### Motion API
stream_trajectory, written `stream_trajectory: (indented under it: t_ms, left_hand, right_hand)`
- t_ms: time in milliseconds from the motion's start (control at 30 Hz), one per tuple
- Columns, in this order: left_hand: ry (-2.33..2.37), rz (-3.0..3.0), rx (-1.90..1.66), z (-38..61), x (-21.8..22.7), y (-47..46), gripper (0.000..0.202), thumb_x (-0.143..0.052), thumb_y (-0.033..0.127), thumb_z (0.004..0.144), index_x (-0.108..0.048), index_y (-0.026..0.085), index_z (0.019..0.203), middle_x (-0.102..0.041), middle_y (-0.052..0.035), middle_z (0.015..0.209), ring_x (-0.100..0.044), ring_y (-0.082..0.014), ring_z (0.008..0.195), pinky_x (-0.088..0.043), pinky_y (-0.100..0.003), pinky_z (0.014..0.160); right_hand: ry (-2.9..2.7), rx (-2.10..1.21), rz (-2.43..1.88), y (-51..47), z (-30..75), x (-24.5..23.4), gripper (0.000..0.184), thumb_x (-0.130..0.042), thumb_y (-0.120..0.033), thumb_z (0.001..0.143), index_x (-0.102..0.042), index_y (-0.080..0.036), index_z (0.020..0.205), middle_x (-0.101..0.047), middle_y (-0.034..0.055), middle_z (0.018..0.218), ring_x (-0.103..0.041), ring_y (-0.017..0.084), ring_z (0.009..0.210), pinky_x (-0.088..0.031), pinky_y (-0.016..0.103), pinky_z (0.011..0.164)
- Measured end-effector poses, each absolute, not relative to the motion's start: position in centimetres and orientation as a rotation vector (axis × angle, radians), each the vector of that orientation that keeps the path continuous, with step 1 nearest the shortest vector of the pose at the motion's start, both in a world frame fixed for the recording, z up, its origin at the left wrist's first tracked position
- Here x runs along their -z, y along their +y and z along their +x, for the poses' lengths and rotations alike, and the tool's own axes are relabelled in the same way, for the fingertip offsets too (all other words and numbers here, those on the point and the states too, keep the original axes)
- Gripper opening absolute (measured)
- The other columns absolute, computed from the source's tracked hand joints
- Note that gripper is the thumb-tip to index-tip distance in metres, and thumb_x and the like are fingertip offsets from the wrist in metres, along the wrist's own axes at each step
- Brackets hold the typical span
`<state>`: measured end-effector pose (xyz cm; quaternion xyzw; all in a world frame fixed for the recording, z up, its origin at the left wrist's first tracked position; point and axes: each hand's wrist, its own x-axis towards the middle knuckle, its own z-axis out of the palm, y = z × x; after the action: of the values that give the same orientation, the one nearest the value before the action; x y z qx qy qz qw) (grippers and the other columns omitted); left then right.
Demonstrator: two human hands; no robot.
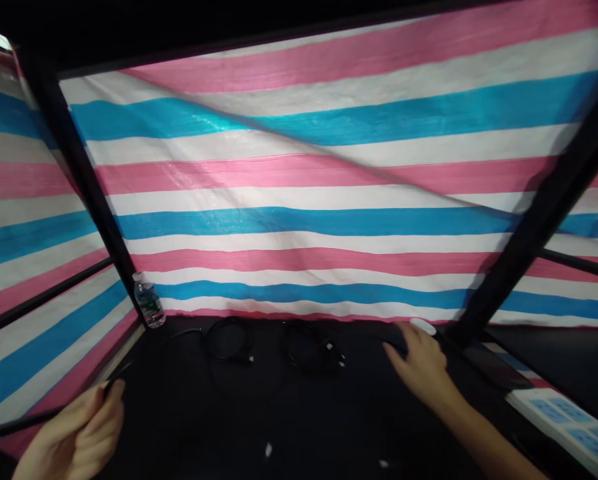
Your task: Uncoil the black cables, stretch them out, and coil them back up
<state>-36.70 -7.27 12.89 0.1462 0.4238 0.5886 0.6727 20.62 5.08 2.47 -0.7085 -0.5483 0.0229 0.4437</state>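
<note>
At the lower left of the frame, the left hand (79, 433) pinches a thin black cable (113, 385) between thumb and fingers. A water bottle (149, 304) stands above it at the tarp corner. 2 coiled cables (229, 343) (311, 350) lie mid-frame on the black table (299, 427). Toward the lower right, the right hand (421, 367) rests palm-down, touching a white object (423, 326); I cannot tell whether it grips anything.

Bottle (149, 303): clear plastic, stood upright at table's (203, 427) back-left corner.
Tarp (303, 200): pink, white and blue stripes, hung behind black frame (79, 167).
Sheet (563, 417): white, blue patches, lay far right.
</note>
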Motion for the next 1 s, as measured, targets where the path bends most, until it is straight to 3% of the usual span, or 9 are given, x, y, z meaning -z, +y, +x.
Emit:
stream_trajectory:
  t_ms: [100,333,400,500,567,633,733,867,1000]
  left_hand:
    - [0.874,0.509,-1.091,-33.4,-14.7,-6.5,0.052,-0.093,0.036,0.06,-0.045,0.019,0.053,-0.028,0.0089,0.047,-0.016,-0.0005,0.04,-0.019,-0.015,0.036]
    - [0.666,0.919,-0.645,-24.8,-20.3,-5.9,0.051,-0.083,0.057,0.072,-0.053,0.019,0.055,-0.027,0.0108,0.043,-0.009,0.0006,0.035,-0.003,-0.014,0.032]
    - [0.613,0.965,-0.573,-23.3,-21.1,-6.0,0.052,-0.083,0.058,0.072,-0.052,0.019,0.055,-0.027,0.0111,0.042,-0.009,0.0001,0.033,-0.001,-0.016,0.031]
    - [0.593,1.005,-0.554,-22.4,-21.4,-5.7,0.052,-0.082,0.059,0.072,-0.052,0.019,0.057,-0.029,0.011,0.043,-0.01,-0.0006,0.033,-0.002,-0.017,0.03]
    - [0.627,1.009,-0.605,-22.6,-20.9,-5.1,0.049,-0.082,0.058,0.073,-0.053,0.019,0.062,-0.028,0.012,0.045,-0.01,-0.0008,0.035,-0.004,-0.017,0.032]
    - [0.683,1.002,-0.671,-23.0,-19.6,-4.3,0.045,-0.081,0.055,0.075,-0.055,0.019,0.068,-0.027,0.0132,0.046,-0.009,-0.0012,0.037,-0.006,-0.016,0.033]
    - [0.769,0.999,-0.755,-23.5,-16.3,-3.1,0.039,-0.078,0.049,0.08,-0.054,0.019,0.071,-0.027,0.0134,0.045,-0.01,-0.0023,0.038,-0.009,-0.017,0.037]
    - [0.885,1.009,-0.841,-23.6,-11.2,-2.2,0.04,-0.078,0.05,0.08,-0.054,0.019,0.07,-0.029,0.0113,0.046,-0.019,-0.0042,0.04,-0.017,-0.02,0.043]
    - [0.932,0.925,-1.047,-22.8,-8.9,-1.6,0.047,-0.08,0.052,0.078,-0.049,0.019,0.066,-0.024,0.0109,0.053,-0.016,-0.0046,0.046,-0.017,-0.022,0.045]
  right_hand:
    - [-1.68,0.01,-1.359,2.6,14.1,-4.9,0.047,-0.059,-0.039,0.088,-0.057,-0.028,0.134,-0.059,0.0134,0.137,-0.049,0.036,0.134,-0.03,0.061,0.115]
    - [-1.904,-0.723,-0.965,-0.9,2.4,-12.0,0.085,-0.066,-0.044,0.092,-0.017,-0.037,0.161,-0.022,0.0072,0.167,-0.02,0.029,0.153,-0.022,0.055,0.123]
    - [-1.871,-0.853,-0.852,-0.3,1.2,-13.3,0.089,-0.069,-0.045,0.091,-0.016,-0.035,0.161,-0.028,0.0085,0.165,-0.026,0.029,0.151,-0.024,0.053,0.122]
    - [-1.742,-0.983,-0.714,1.0,0.8,-14.2,0.042,-0.058,-0.046,0.097,-0.058,-0.03,0.136,-0.065,0.0072,0.124,-0.059,0.024,0.116,-0.045,0.042,0.104]
    - [-1.662,-1.039,-0.705,1.9,1.4,-14.1,0.028,-0.055,-0.047,0.098,-0.073,-0.024,0.098,-0.067,0.0033,0.091,-0.061,0.019,0.086,-0.05,0.033,0.083]
    - [-1.487,-1.11,-0.727,2.8,2.5,-13.6,0.033,-0.066,-0.049,0.091,-0.071,-0.02,0.077,-0.061,0.0015,0.075,-0.054,0.015,0.069,-0.046,0.027,0.067]
    - [-1.142,-1.182,-0.709,4.2,4.6,-13.1,0.039,-0.078,-0.054,0.08,-0.067,-0.017,0.071,-0.046,-0.0045,0.058,-0.033,0.007,0.051,-0.03,0.021,0.049]
    - [-0.936,-1.181,-0.715,5.7,7.4,-13.3,0.044,-0.079,-0.056,0.077,-0.058,-0.018,0.068,-0.024,-0.0118,0.053,-0.016,0.005,0.046,-0.019,0.02,0.043]
    - [-0.928,-1.186,-0.804,6.4,8.6,-12.9,0.045,-0.082,-0.056,0.073,-0.06,-0.018,0.069,-0.026,-0.0118,0.053,-0.017,0.004,0.046,-0.018,0.019,0.042]
